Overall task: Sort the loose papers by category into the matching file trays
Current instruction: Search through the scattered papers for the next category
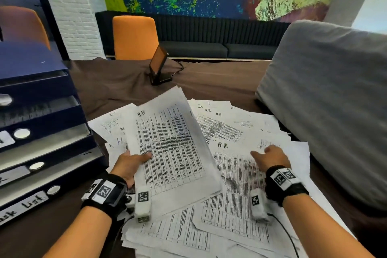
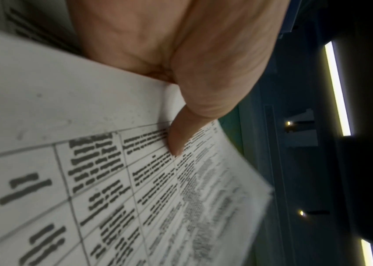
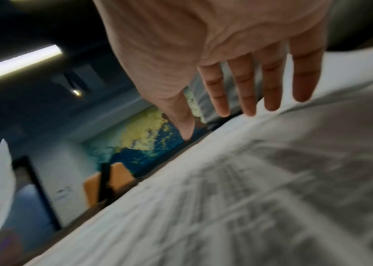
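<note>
A heap of loose printed papers (image 1: 240, 205) covers the brown table in front of me, several marked "HR" at the top. My left hand (image 1: 130, 162) holds a sheet marked HR (image 1: 169, 146) lifted off the heap, thumb on top; in the left wrist view the thumb (image 2: 178, 138) presses on that held sheet (image 2: 90, 162). My right hand (image 1: 270, 156) hovers flat over another HR sheet (image 1: 236, 176) on the heap, with straight fingers (image 3: 247, 90) just above the papers (image 3: 249, 198), holding nothing. The stacked dark blue file trays (image 1: 41, 132) stand at the left.
A grey cushion (image 1: 326, 107) leans at the right edge of the heap. A small screen on a stand (image 1: 159, 67) sits at the table's far middle, an orange chair (image 1: 135, 36) behind it. A cable (image 1: 287, 234) trails from my right wrist over the papers.
</note>
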Tool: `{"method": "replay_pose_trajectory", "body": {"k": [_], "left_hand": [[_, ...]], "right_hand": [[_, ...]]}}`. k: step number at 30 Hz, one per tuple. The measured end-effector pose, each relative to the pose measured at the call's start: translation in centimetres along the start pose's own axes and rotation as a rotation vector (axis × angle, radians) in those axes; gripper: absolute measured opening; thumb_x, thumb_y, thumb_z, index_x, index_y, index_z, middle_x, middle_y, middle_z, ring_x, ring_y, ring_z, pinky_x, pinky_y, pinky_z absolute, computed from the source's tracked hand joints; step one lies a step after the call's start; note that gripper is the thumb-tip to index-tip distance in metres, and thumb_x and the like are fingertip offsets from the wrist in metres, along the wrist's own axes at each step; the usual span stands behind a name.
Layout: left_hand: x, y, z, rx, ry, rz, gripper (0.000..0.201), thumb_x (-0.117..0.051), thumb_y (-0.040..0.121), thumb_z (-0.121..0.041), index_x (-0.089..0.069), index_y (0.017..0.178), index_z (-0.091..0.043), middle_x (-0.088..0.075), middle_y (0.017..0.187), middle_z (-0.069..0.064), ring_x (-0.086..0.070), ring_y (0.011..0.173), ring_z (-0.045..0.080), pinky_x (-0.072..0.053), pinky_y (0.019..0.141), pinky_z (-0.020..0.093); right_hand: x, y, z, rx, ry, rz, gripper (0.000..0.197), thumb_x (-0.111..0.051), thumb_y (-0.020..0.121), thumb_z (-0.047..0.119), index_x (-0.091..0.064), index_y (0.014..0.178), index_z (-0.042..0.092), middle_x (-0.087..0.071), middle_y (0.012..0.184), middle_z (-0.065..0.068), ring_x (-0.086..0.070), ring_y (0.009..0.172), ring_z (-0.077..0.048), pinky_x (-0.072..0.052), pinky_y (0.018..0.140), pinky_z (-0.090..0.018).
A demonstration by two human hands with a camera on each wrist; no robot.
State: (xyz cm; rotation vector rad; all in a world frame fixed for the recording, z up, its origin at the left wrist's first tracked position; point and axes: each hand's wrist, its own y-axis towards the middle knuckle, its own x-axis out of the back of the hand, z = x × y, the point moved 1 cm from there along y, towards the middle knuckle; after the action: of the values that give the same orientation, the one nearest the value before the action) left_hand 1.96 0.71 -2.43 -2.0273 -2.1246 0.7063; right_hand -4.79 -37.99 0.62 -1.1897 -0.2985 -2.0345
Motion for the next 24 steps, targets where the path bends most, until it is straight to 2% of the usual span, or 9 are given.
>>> {"method": "replay_pose_trajectory", "body": {"k": [2, 7, 11, 14, 15, 17, 19, 22, 24], "left_hand": [[-0.3, 0.0, 0.3, -0.015, 0.080, -0.008, 0.037, -0.071, 0.086, 0.003, -0.063, 0.122, 0.001, -0.071, 0.113, 0.023, -0.070, 0.100, 0.040, -0.050, 0.096, 0.063], [-0.1, 0.5, 0.7, -0.017, 0.061, 0.024, 0.034, -0.068, 0.088, 0.003, -0.062, 0.122, 0.002, -0.072, 0.110, 0.023, -0.070, 0.102, 0.041, -0.051, 0.095, 0.063], [0.0, 0.1, 0.3, -0.013, 0.008, 0.081, 0.031, -0.065, 0.091, -0.001, -0.062, 0.122, 0.000, -0.072, 0.112, 0.022, -0.069, 0.104, 0.041, -0.052, 0.093, 0.059], [-0.1, -0.2, -0.2, -0.012, -0.036, 0.102, 0.021, -0.060, 0.097, -0.010, -0.063, 0.117, -0.003, -0.074, 0.106, 0.020, -0.071, 0.099, 0.037, -0.054, 0.090, 0.055], [-0.2, -0.3, -0.3, -0.019, -0.048, 0.107, 0.018, -0.058, 0.098, -0.013, -0.064, 0.113, -0.004, -0.075, 0.102, 0.019, -0.072, 0.094, 0.035, -0.056, 0.086, 0.052], [-0.2, -0.3, -0.3, -0.027, -0.059, 0.113, 0.017, -0.057, 0.099, -0.015, -0.064, 0.111, -0.005, -0.077, 0.096, 0.016, -0.075, 0.085, 0.030, -0.059, 0.078, 0.048], [-0.1, -0.1, 0.0, -0.015, -0.062, 0.123, 0.026, -0.062, 0.095, -0.019, -0.063, 0.118, -0.005, -0.075, 0.104, 0.017, -0.073, 0.095, 0.033, -0.056, 0.088, 0.052], [0.0, 0.1, 0.3, -0.030, -0.023, 0.168, 0.080, -0.091, 0.067, -0.039, -0.058, 0.133, -0.009, -0.066, 0.129, 0.016, -0.059, 0.123, 0.035, -0.040, 0.108, 0.060], [0.0, 0.2, 0.4, -0.024, 0.009, 0.202, 0.088, -0.094, 0.061, -0.041, -0.058, 0.133, -0.007, -0.065, 0.130, 0.017, -0.057, 0.126, 0.037, -0.038, 0.110, 0.060]], "right_hand": [[0.2, 0.9, -0.6, -0.108, -0.118, 0.030, 0.087, -0.081, 0.067, 0.052, -0.047, 0.135, 0.010, -0.053, 0.135, -0.018, -0.050, 0.123, -0.041, -0.045, 0.102, -0.048], [0.4, 1.6, -0.4, -0.205, -0.041, 0.091, 0.119, -0.094, 0.060, 0.036, -0.021, 0.149, 0.006, -0.041, 0.143, -0.024, -0.048, 0.127, -0.044, -0.044, 0.105, -0.052], [1.1, 1.6, -0.4, -0.168, 0.003, 0.207, 0.072, -0.090, 0.068, 0.018, -0.053, 0.125, -0.008, -0.063, 0.120, -0.023, -0.062, 0.101, -0.038, -0.054, 0.081, -0.039], [1.1, 0.7, -0.5, -0.107, -0.007, 0.311, 0.051, -0.088, 0.071, 0.014, -0.061, 0.109, -0.006, -0.063, 0.092, -0.018, -0.061, 0.076, -0.032, -0.050, 0.058, -0.033], [1.1, 0.3, -0.3, -0.074, -0.024, 0.352, 0.042, -0.086, 0.072, 0.014, -0.064, 0.103, -0.003, -0.062, 0.085, -0.015, -0.060, 0.072, -0.029, -0.052, 0.057, -0.034], [1.1, -0.4, 0.2, 0.020, -0.058, 0.423, 0.020, -0.080, 0.078, 0.009, -0.066, 0.090, 0.001, -0.064, 0.085, -0.011, -0.065, 0.081, -0.030, -0.059, 0.073, -0.040], [1.3, -1.3, 0.9, 0.093, 0.102, 0.451, 0.005, -0.071, 0.086, 0.003, -0.067, 0.088, 0.003, -0.068, 0.094, -0.014, -0.067, 0.089, -0.032, -0.058, 0.076, -0.041], [0.8, -2.1, 2.5, 0.188, 0.472, 0.441, 0.009, -0.068, 0.087, 0.009, -0.066, 0.078, 0.010, -0.067, 0.085, -0.016, -0.063, 0.076, -0.030, -0.054, 0.074, -0.043], [0.3, -3.2, 4.0, 0.202, 0.699, 0.473, 0.011, -0.066, 0.088, 0.007, -0.065, 0.078, 0.011, -0.065, 0.076, -0.017, -0.060, 0.065, -0.027, -0.052, 0.071, -0.049]]}}
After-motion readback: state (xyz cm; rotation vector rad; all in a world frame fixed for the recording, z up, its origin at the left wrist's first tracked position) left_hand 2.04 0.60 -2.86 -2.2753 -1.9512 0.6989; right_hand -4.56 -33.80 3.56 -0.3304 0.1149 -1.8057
